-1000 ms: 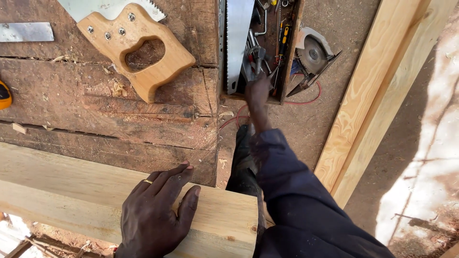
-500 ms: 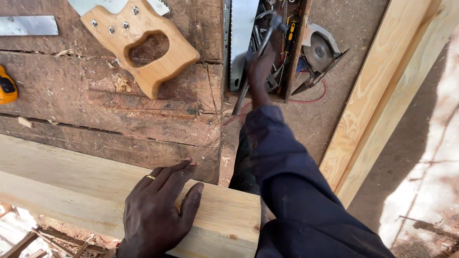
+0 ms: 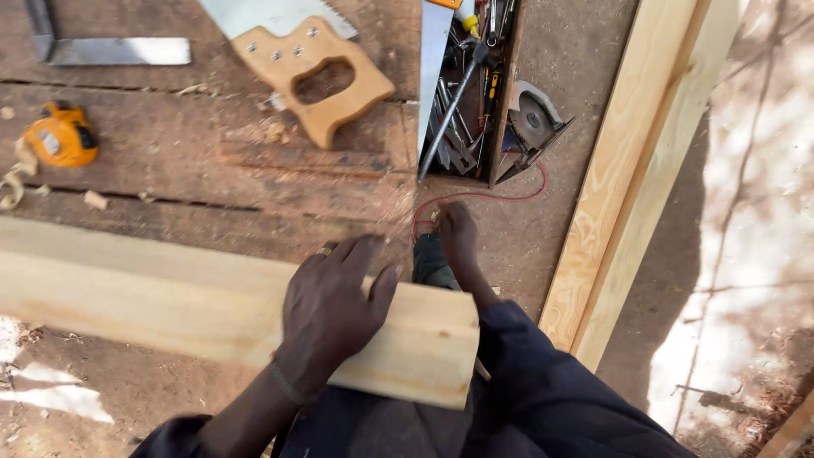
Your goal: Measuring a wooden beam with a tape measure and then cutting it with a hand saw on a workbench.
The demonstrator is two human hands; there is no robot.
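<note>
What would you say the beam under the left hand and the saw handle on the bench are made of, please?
The beam looks like pale, bare softwood: its grain lines show and it has no paint or gloss. The saw handle appears to be light tan wood with a smoother finish, fixed by small metal rivets. The left hand lies flat on the beam.

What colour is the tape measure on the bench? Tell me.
Orange-yellow tape measure, seen in the head view.
</note>
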